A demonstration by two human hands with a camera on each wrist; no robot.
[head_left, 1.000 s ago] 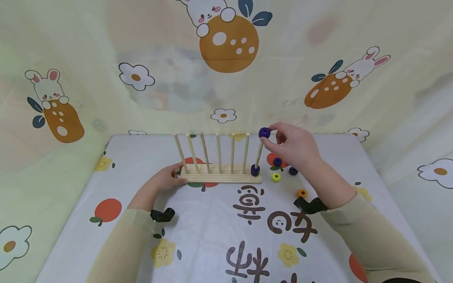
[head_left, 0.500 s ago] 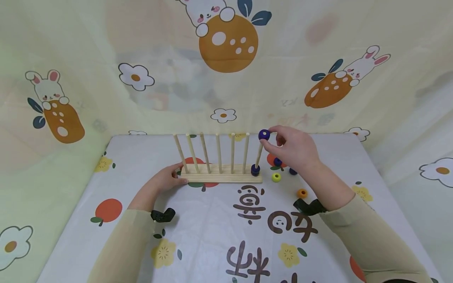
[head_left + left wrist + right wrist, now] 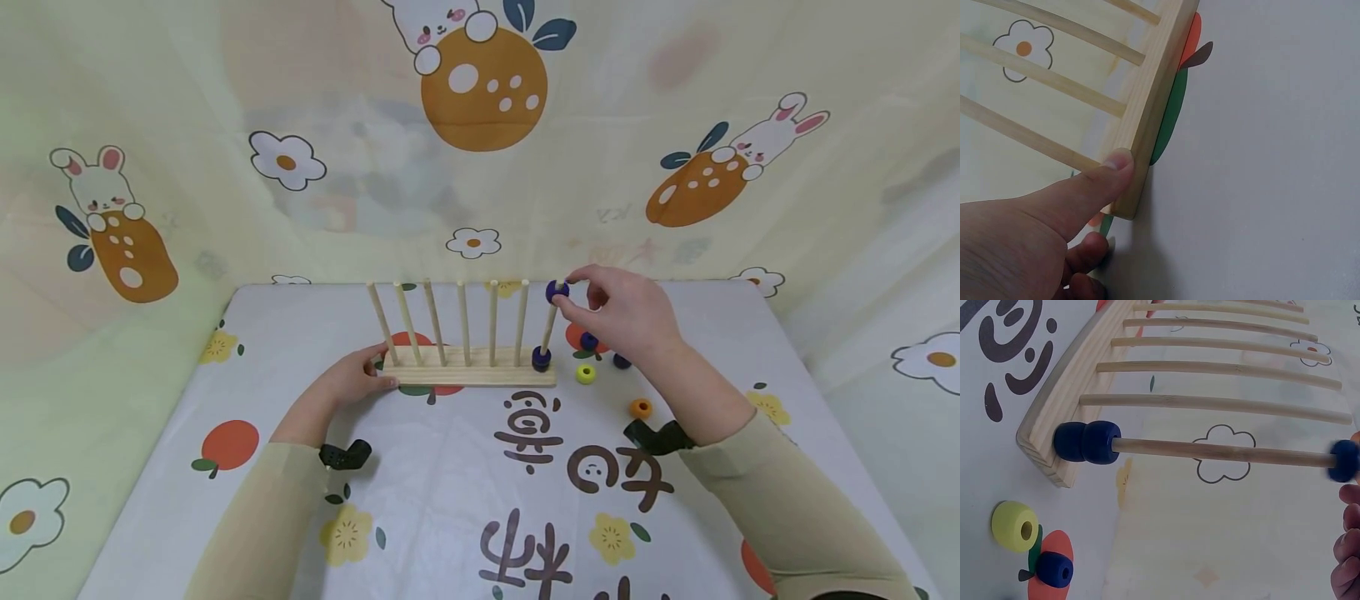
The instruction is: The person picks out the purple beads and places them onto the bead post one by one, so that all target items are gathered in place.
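A wooden peg rack (image 3: 472, 379) with several upright pegs stands on the table. My left hand (image 3: 352, 379) grips its left end, and in the left wrist view the thumb (image 3: 1119, 161) presses on the base. Between thumb and fingertips my right hand (image 3: 626, 312) pinches a dark blue bead (image 3: 557, 292) at the top of the rightmost peg (image 3: 550, 327). The right wrist view shows the peg's tip inside this bead (image 3: 1344, 460). Two blue beads (image 3: 1087, 442) sit threaded at the foot of the same peg.
Right of the rack lie loose beads: a yellow bead (image 3: 586, 374), an orange bead (image 3: 641, 408), a blue bead (image 3: 588, 342) and another blue bead (image 3: 621, 361) near my right forearm. A patterned curtain (image 3: 360, 208) rises behind the table.
My right hand has lowered the blue bead slightly, from above the rightmost peg's tip onto it. The left hand and the rack have stayed put.
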